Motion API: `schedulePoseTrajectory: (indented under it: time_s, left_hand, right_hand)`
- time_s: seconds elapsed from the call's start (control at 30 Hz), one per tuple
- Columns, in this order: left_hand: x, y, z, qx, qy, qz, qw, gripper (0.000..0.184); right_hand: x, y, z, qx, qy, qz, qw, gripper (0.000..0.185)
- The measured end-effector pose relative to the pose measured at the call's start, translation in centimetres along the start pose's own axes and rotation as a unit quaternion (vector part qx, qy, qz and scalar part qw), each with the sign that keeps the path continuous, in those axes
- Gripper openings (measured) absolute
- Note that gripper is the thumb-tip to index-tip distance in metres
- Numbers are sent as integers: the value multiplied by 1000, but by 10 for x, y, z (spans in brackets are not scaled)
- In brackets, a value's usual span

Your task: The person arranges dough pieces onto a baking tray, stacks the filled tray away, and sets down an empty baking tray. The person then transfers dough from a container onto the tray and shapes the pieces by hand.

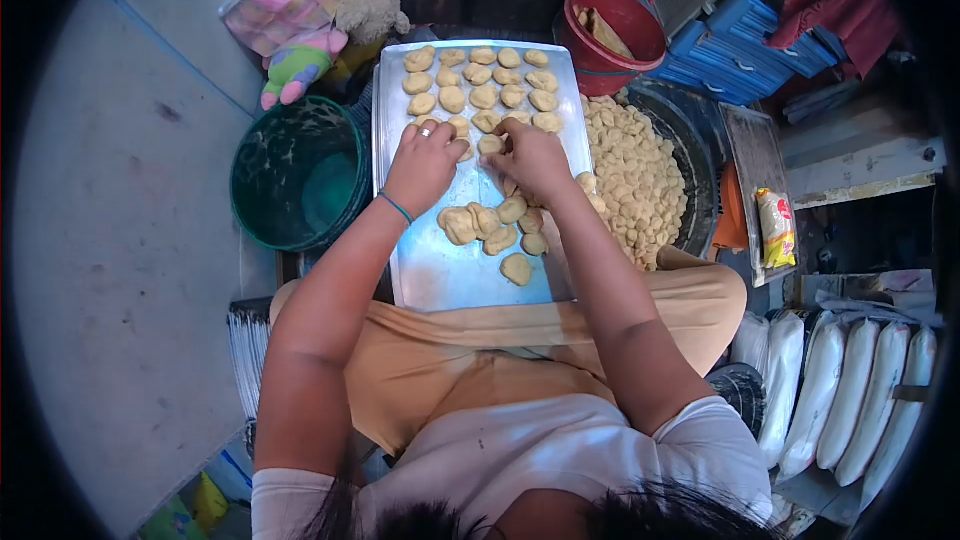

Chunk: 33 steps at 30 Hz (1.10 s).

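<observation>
Lightly pinched between the thumb and fingers of the right hand [530,155] is a small dough piece [490,144], at the near edge of the laid-out rows [483,97] on the metal tray [432,278]. The gap between those fingertips is only as wide as the piece, probably to move it without squashing it. The left hand [421,162] is just beside it, palm down, fingers bent over the tray and touching another piece; how firmly they close on it I cannot tell.

Farther up the tray, the flattened rounds sit in rough rows with small gaps, most likely so they don't stick together. Nearer the lap [480,365], between the forearms, a loose cluster [490,223] lies partly overlapping, seemingly kept there to be within easy reach of both hands. The tray's near end meets the crossed legs, which may help keep it steady.

Just right of the tray, a dark basin [700,172] holds a big heap of dough pieces [632,155], close to the right arm. A red bucket [598,77] stands at the far right corner, a green bucket [262,195] to the left. Farther right, a yellow packet [776,228] rests on a flat board [742,145], with full plastic bags [805,390] lined up nearer
</observation>
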<state>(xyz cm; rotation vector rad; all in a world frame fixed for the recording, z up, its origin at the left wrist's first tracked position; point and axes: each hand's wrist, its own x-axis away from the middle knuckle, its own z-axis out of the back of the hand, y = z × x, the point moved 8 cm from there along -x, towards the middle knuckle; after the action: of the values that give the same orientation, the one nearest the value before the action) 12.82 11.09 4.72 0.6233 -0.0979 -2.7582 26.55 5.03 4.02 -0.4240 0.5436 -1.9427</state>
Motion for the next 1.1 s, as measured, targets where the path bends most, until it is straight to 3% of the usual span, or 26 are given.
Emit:
schedulePoseTrajectory:
  time_s: [0.13, 0.23, 0.27, 0.37, 0.4, 0.5, 0.53, 0.63, 0.73, 0.83, 0.93, 1.03, 1.1]
  left_hand:
    - [-11, 20, 1, 54, -10, -37, 998, 34]
    - [-9, 26, -15, 49, -46, -53, 996, 38]
    - [-10, 24, -21, 39, -60, -44, 996, 36]
    - [-17, 26, -26, 13, -121, -18, 992, 34]
    - [-20, 26, -28, 4, -144, -9, 990, 35]
    - [-20, 31, -30, -2, -96, -29, 995, 35]
    - [-20, 34, -30, 3, -86, -36, 996, 38]
    - [-22, 37, -30, 14, -68, -57, 996, 44]
    - [-15, 44, -39, 28, -86, -75, 993, 48]
    - [-18, 44, -41, 19, -94, -84, 992, 49]
    - [-17, 48, -39, 15, -79, -96, 992, 46]
    - [-21, 46, -34, 22, -61, -87, 994, 34]
    - [-22, 37, -40, 21, -87, -70, 993, 24]
  right_hand:
    - [29, -4, 21, 119, 57, 106, 986, 30]
    - [33, 24, 15, 45, -45, 83, 995, 32]
    - [37, 39, 13, -23, -97, 18, 995, 30]
    - [35, 55, 17, -43, -68, -19, 997, 31]
    - [33, 48, 28, -32, 8, -21, 999, 27]
    - [22, 27, 32, 95, 123, 76, 985, 24]
    - [20, 30, 24, 119, 94, 78, 985, 21]
    - [21, 50, 42, 14, 158, 66, 985, 26]
    - [17, 67, 37, 47, 100, 22, 994, 33]
    - [19, 88, 34, -37, 15, -149, 988, 38]
    - [16, 87, 32, -5, 61, -118, 991, 40]
    - [14, 51, 36, 35, 117, 81, 989, 44]
    - [13, 40, 28, 109, 103, 111, 982, 43]
